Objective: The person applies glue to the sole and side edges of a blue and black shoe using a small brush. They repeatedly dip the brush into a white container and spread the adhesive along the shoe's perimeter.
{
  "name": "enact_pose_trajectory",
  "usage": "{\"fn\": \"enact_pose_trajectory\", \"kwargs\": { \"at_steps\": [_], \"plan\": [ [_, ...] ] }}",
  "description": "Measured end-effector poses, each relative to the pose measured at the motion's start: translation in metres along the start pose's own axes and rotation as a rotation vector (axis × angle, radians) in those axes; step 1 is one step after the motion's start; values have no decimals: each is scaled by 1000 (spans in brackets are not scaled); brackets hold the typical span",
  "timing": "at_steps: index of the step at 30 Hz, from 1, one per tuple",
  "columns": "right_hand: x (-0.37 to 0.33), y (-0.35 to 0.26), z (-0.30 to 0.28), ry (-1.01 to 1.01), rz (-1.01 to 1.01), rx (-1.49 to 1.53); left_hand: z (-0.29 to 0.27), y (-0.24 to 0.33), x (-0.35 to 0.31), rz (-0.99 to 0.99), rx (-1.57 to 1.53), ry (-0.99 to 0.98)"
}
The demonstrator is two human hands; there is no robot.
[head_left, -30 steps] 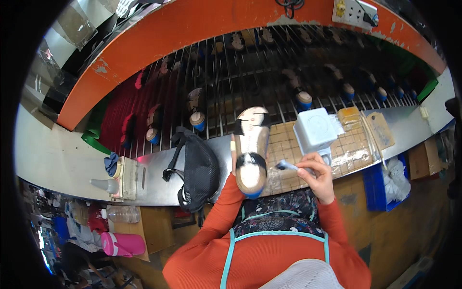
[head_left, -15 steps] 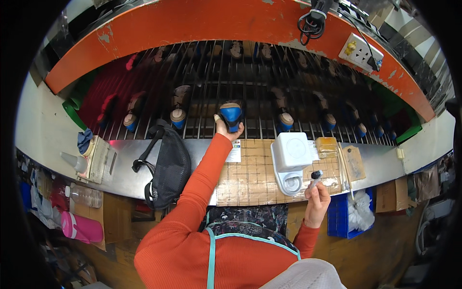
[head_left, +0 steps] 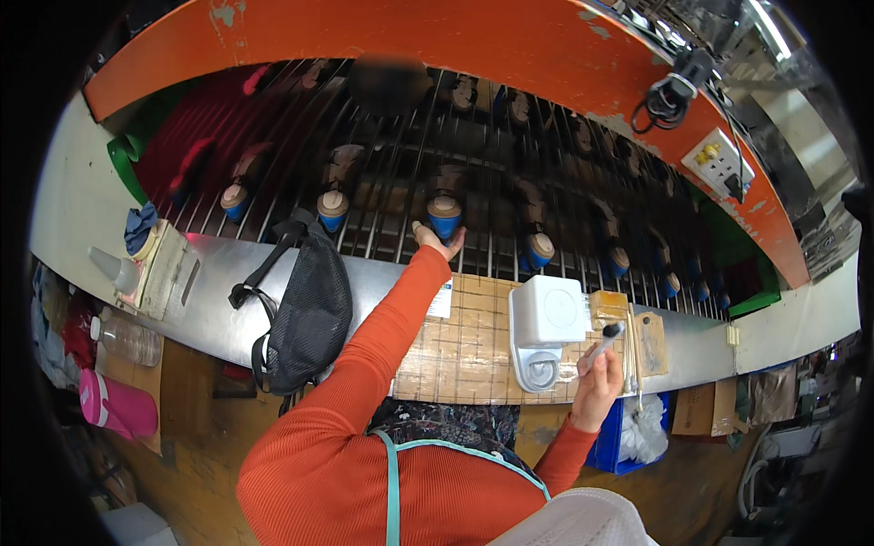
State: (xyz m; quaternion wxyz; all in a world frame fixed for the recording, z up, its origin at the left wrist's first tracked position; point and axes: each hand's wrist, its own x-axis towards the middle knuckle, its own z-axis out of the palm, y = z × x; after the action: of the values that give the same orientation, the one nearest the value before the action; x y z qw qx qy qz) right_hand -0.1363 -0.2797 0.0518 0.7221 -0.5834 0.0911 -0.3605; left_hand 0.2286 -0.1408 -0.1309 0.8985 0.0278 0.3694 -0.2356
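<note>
The person stands at a workbench in front of a rack of metal rods (head_left: 382, 182), where many shoe lasts with blue bases hang in rows under a long orange beam (head_left: 455, 41). The left hand (head_left: 435, 240) is stretched far forward, and its fingers are half closed around the blue-based shoe last (head_left: 444, 217) in the middle of the rack; the hand touches it from below, but I cannot tell if the last already sits on the rods or is still carried. The right hand (head_left: 596, 387) stays near the body at the right edge of the bench and is closed around a small brush (head_left: 605, 341), its dark tip pointing up. Just left of this hand stands a white box-shaped container (head_left: 546, 314) on the wooden board with grid lines (head_left: 460, 341). A black mesh bag (head_left: 305, 314) lies on the metal shelf to the left, well apart from both hands. In my judgement the step in hand is the handling of one last at the rack. The next move asks for a steady, sure grip at full reach, while the brush is kept away from the shoes.
</note>
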Motion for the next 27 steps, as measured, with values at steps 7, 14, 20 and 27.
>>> {"fn": "enact_pose_trajectory", "kwargs": {
  "at_steps": [7,14,20,27],
  "plan": [
    [107,11,12,-228,74,-159,4,-22,-74,-27,170,11],
    [249,119,30,-717,31,-1062,-32,-45,-124,459,479,-262],
    [273,169,42,-1016,285,-932,-48,-37,-124,48,573,-567],
    [317,187,17,-612,782,-1268,-41,-49,-132,-42,765,-684]
  ]
}}
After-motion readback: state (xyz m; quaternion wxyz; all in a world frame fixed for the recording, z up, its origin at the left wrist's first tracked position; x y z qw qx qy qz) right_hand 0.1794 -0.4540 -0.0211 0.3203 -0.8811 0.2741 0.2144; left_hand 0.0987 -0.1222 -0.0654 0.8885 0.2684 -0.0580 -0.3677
